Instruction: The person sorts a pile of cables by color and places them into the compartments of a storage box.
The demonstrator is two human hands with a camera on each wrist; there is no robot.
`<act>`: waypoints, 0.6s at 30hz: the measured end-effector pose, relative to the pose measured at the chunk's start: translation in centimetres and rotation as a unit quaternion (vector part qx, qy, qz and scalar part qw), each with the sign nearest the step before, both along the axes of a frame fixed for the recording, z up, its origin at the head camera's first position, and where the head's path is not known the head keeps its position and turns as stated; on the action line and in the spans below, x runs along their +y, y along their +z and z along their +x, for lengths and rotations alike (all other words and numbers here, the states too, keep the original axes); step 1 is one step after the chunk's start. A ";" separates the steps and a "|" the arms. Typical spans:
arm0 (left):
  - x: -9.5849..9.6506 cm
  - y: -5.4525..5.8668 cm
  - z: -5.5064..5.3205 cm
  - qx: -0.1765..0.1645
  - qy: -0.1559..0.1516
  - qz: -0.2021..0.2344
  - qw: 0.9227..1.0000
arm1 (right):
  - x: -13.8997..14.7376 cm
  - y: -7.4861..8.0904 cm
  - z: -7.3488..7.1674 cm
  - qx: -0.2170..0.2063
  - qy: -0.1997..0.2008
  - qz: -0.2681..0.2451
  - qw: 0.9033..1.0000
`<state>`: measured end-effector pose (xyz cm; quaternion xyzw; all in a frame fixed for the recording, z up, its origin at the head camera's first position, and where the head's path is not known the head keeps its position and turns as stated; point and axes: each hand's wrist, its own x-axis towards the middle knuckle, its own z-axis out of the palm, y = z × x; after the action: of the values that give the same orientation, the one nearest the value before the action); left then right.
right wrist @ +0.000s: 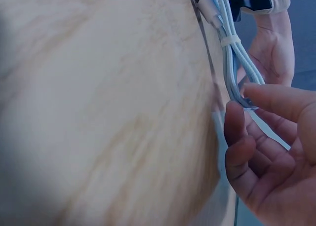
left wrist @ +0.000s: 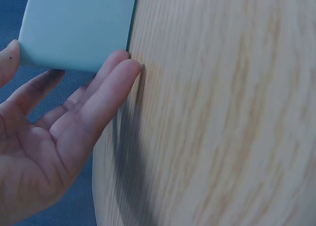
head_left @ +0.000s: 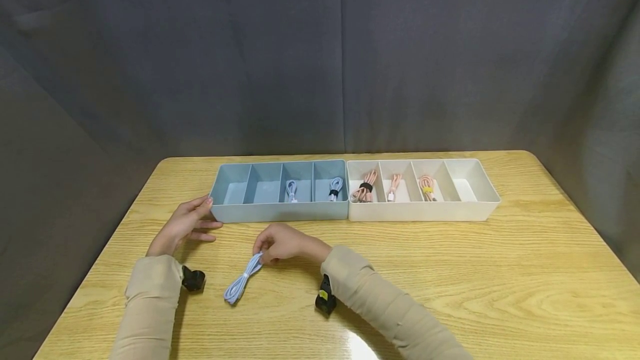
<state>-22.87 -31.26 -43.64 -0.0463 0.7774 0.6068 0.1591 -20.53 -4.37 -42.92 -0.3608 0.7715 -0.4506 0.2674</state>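
Observation:
My right hand (head_left: 285, 242) pinches one end of a coiled light blue charging cable (head_left: 245, 276) between thumb and fingertips. The cable hangs slanted over the table's near side, bound at its middle by a pale tie. In the right wrist view a metal plug shows at the far end of the cable (right wrist: 231, 51). My left hand (head_left: 186, 223) is at the left end of a blue divided box (head_left: 280, 213). Its thumb touches the rim corner, while the other fingers extend loosely along the end wall (left wrist: 74, 28).
Two compartments of the blue box hold blue cables (head_left: 291, 189). Against its right end stands a white divided box (head_left: 420, 212) with pink cables (head_left: 394, 186) in several compartments. A grey curtain (head_left: 320, 71) hangs behind the wooden table (head_left: 500, 282).

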 end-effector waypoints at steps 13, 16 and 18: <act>0.0 0.0 0.1 0.000 0.000 -0.005 1.000 | 2.0 1.2 0.3 0.014 0.069 0.067 0.995; -0.1 -0.3 -0.1 -0.002 0.006 -0.007 1.000 | 2.5 1.5 0.4 0.007 0.075 0.076 0.994; -0.2 -0.4 -0.2 -0.001 0.006 -0.008 1.000 | 2.7 1.7 0.5 -0.002 0.078 0.085 0.993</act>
<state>-23.05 -31.43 -44.02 -0.0526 0.7817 0.6016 0.1556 -20.04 -1.65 -41.24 -0.3952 0.7761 -0.3614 0.3331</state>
